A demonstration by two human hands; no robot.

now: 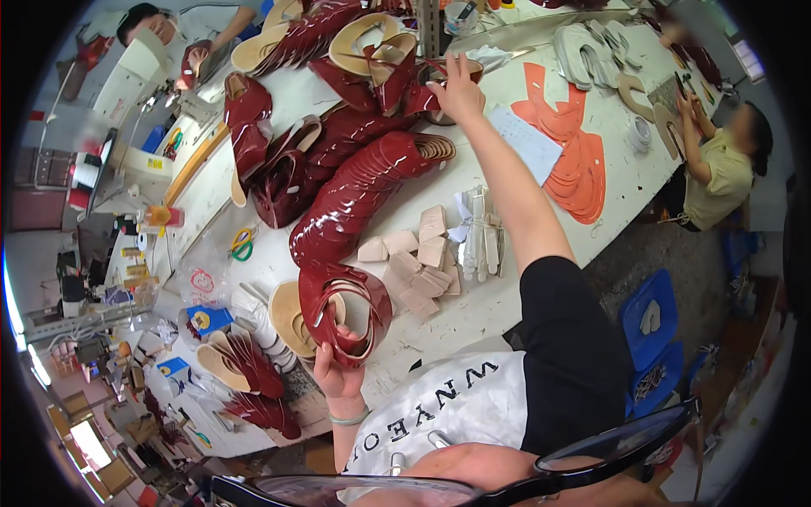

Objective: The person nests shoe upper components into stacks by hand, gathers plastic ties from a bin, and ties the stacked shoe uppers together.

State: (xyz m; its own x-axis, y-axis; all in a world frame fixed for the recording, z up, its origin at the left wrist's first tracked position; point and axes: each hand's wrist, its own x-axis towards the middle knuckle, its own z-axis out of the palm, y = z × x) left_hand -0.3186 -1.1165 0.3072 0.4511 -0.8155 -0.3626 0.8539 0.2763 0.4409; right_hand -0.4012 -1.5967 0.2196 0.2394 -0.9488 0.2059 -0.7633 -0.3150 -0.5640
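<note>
Near the table's front edge, my left hand [340,373] is closed on a curved, glossy dark-red shoe upper [318,297] with a pale lining. Other layers nest inside its loop, and my fingers reach into the opening. My right arm stretches across to the far side, where my right hand [461,91] lies over more dark-red uppers [395,78]. Its fingers are stretched out and apart, with the thumb beside a red piece. Between my hands runs a long overlapping row of dark-red uppers [359,190].
Beige folded pieces [418,272] and a bundle of white strips [481,241] lie at the table's middle. Orange cut pieces [568,152] and a paper sheet [525,142] are to the right. Green-handled scissors [242,245] lie left. Co-workers sit at right [718,169] and far left.
</note>
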